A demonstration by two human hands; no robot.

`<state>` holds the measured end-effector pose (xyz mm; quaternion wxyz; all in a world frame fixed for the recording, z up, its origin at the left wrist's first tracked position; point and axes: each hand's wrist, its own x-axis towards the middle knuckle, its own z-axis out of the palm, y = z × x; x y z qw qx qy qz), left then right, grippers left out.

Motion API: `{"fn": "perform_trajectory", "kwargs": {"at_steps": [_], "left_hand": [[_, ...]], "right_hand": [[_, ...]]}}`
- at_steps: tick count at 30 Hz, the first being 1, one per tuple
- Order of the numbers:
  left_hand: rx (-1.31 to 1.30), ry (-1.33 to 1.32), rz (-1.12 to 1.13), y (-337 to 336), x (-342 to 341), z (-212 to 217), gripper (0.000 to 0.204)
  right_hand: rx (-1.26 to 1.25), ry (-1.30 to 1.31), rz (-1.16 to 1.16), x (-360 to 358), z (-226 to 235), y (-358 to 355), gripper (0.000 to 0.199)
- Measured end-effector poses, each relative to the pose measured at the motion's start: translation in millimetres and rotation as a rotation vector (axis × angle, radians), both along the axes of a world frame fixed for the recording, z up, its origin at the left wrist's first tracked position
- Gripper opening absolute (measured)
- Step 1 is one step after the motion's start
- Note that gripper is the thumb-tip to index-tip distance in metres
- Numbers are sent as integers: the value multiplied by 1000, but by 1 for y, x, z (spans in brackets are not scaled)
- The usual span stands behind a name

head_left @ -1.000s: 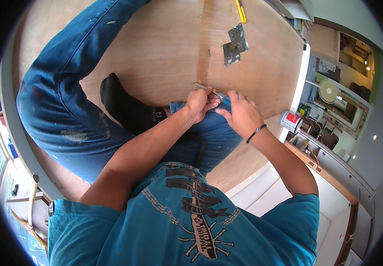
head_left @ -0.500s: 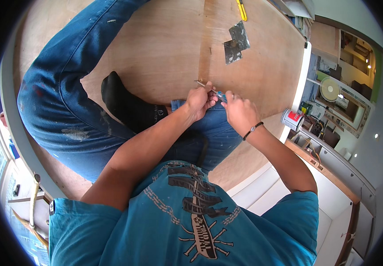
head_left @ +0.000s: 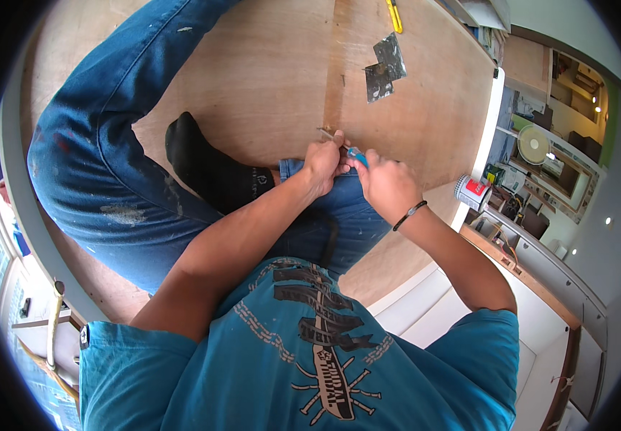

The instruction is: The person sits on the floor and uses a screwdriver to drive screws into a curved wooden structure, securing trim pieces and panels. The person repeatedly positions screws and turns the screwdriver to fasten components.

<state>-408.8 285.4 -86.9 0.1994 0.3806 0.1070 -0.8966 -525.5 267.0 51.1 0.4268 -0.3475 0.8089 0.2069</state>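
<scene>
A screwdriver with a blue handle lies slantwise between my hands. My right hand is closed round the handle's rear end. My left hand pinches its metal shaft, and the thin end pokes out past the fingers toward a pale strip on the plywood sheet. Whether the tip touches the wood I cannot tell. Both hands are above my bent leg in blue jeans. Farther off on the wood lie two dark, paint-spotted flat plates, overlapping at their corners, and a yellow utility knife.
My foot in a black sock rests on the plywood left of the hands. At the right, a paint can with a red label stands by the board's white edge. Beyond it are a round fan and cluttered shelving.
My right hand has turned slightly on the screwdriver's handle. My left hand keeps its hold on the shaft, almost in the same place.
</scene>
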Motion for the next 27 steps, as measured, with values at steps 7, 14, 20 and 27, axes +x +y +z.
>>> {"fn": "perform_trajectory", "kwargs": {"at_steps": [7, 14, 20, 27], "left_hand": [[-75, -63, -110, -5, 2, 5, 32], [-83, -49, -95, -1, 0, -6, 30], [-48, -20, -133, -5, -2, -10, 32], [-76, -67, -110, -5, 3, -1, 35]], "right_hand": [[-273, 98, 357, -24, -9, 27, 43], [78, -386, -636, -36, -18, 13, 39], [-60, -107, -62, 9, 8, -1, 44], [135, -335, -531, 1, -6, 2, 38]]}}
